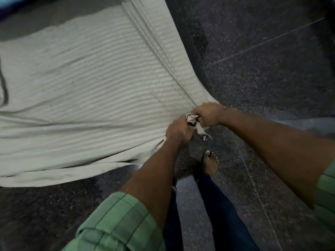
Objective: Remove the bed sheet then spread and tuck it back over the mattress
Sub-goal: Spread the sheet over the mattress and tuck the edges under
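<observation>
A pale grey-green ribbed bed sheet [81, 87] stretches taut from the upper left down to a bunched corner at the middle of the view. Both hands grip that corner side by side. My left hand [178, 130] closes on the lower fold, and my right hand [207, 114] closes on the upper fold. A short tail of the sheet with a small dark label hangs below the hands. The sheet's near edge hangs above the floor at lower left. No mattress can be made out.
Dark speckled floor tiles [262, 78] with thin pale joints fill the right and bottom. My bare foot [210, 163] and blue-jeaned legs stand just under the hands. Green checked sleeves cover both upper arms.
</observation>
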Demonstrator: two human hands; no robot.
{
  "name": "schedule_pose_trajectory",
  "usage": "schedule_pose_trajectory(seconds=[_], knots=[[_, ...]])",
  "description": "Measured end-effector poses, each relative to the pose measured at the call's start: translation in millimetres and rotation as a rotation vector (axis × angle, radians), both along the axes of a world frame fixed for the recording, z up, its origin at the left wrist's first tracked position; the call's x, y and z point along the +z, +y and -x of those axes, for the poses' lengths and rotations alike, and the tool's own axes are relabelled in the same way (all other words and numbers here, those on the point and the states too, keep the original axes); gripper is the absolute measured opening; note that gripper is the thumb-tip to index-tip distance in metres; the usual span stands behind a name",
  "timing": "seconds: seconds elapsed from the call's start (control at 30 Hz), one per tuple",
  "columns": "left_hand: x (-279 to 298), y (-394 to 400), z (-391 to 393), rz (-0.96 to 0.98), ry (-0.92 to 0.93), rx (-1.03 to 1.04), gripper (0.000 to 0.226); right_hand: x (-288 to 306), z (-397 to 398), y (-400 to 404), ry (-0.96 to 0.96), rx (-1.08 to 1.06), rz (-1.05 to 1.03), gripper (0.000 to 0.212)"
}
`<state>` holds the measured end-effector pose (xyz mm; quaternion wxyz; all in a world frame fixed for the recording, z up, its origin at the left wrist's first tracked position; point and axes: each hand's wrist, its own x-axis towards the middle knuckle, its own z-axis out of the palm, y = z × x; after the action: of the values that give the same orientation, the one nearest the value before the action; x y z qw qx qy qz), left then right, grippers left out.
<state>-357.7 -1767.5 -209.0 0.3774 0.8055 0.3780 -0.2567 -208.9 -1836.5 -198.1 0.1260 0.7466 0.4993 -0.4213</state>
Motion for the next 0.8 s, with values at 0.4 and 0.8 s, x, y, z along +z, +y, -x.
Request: schedule_pose_trajectory(seconds=[0.4,0.8], knots=[[8,17,-20,-0.166,-0.075,0.209,0.023,2,-9,-34,-0.180,-0.106,-0.340,0.018],[16,87,93,-0.495,0.006,0.197,0.045,-5,119,88,-0.112,0.009,-0.570,0.027]])
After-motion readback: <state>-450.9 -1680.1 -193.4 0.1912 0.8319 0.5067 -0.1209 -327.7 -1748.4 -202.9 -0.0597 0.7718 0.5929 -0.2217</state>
